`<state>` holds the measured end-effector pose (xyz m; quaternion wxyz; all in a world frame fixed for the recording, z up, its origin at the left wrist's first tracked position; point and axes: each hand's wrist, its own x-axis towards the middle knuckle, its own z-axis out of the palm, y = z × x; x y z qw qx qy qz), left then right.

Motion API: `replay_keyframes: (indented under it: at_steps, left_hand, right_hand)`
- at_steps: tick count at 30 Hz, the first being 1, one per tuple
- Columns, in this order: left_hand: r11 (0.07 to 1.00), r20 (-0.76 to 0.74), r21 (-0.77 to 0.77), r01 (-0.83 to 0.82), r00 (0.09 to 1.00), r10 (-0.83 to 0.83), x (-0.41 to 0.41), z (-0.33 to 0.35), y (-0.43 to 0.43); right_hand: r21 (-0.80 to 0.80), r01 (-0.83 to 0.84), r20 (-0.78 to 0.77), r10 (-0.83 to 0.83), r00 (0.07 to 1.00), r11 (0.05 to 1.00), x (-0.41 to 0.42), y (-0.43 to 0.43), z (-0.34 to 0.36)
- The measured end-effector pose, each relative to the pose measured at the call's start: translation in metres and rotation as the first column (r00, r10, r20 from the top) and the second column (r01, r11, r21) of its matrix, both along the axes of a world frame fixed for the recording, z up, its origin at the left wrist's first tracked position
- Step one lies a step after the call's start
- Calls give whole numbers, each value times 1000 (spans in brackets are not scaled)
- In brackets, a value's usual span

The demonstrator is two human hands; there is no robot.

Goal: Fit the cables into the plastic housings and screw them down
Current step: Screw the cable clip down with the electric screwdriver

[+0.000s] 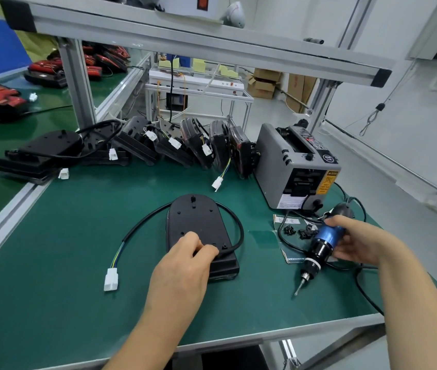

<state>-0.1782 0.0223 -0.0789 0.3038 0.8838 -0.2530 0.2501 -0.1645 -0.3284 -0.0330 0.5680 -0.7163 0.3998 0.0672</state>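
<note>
The black plastic housing (pixel 198 231) lies flat on the green mat (pixel 51 263), rounded end away from the person and square end toward them. Its black cable (pixel 240 231) comes out at the near right corner, loops round behind the rounded end and runs off to the housing's left, ending in coloured wires and a white connector (pixel 111 279) that lies on the mat near the housing's near left side. The left hand (pixel 185 265) rests on the housing's near end, fingers curled down close to where the cable enters; whether they pinch the cable or only press on the plastic cannot be told. To the housing's right, the right hand (pixel 356 241) wraps its fingers round the blue body of an electric screwdriver (pixel 321 244), held tilted with the bit pointing down toward the mat, apart from the housing. Small black parts (pixel 297 232) lie between the housing and the screwdriver. Behind the housing to its right stands a grey tape dispenser (pixel 292 166), and directly behind it a row of more housings (pixel 185 145) leans together.
</note>
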Motion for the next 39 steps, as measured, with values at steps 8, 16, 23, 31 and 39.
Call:
replay_keyframes:
  at_steps: [8,16,23,31,39]
  left_hand:
    - [1000,0,-5,3,1000,-3,0,-2,1]
    - [1000,-3,14,-3,1000,3,1,-3,0]
    - [1000,-16,16,-14,1000,14,1,-2,-1]
    - [999,-33,33,-31,999,32,1,-1,-1]
    - [998,-48,40,-40,998,42,1,-1,-2]
  right_hand:
    - [438,59,567,-326,756,897,-11,22,3]
    - [630,-59,691,-524,498,775,8,72,36]
    - [693,-199,692,-564,450,693,35,122,57]
    - [498,-307,833,-350,428,811,61,178,67]
    - [271,-336,925,-147,351,902,69,201,73]
